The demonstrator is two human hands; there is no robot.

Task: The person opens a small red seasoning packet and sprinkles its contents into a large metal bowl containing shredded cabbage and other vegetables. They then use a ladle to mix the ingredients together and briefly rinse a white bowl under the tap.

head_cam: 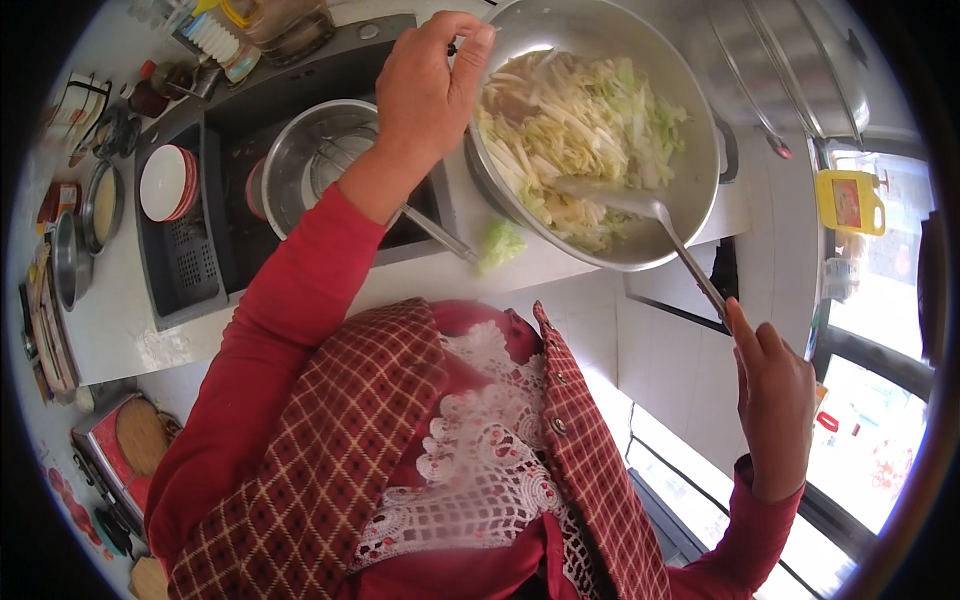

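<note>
Shredded cabbage (585, 127) lies in a large metal wok (694, 180) at the top centre, with some brownish liquid on its left. My right hand (772, 397) grips the handle of a metal spatula (675, 232), whose blade rests in the near part of the cabbage. My left hand (431, 86) is raised at the wok's left edge, its thumb and forefinger closed together; a small dark piece shows beside the fingers. Whether the fingers hold the wok's handle or something else, I cannot tell. A piece of green cabbage leaf (501, 246) lies on the counter just below the wok.
Left of the wok, a dark sink (240, 120) holds a metal pot (281, 161) with a long-handled strainer (439, 234) across it. Stacked red-rimmed bowls (166, 184) sit in its side basin. A tall metal steamer (757, 67) and a yellow oil jug (847, 201) stand at the right.
</note>
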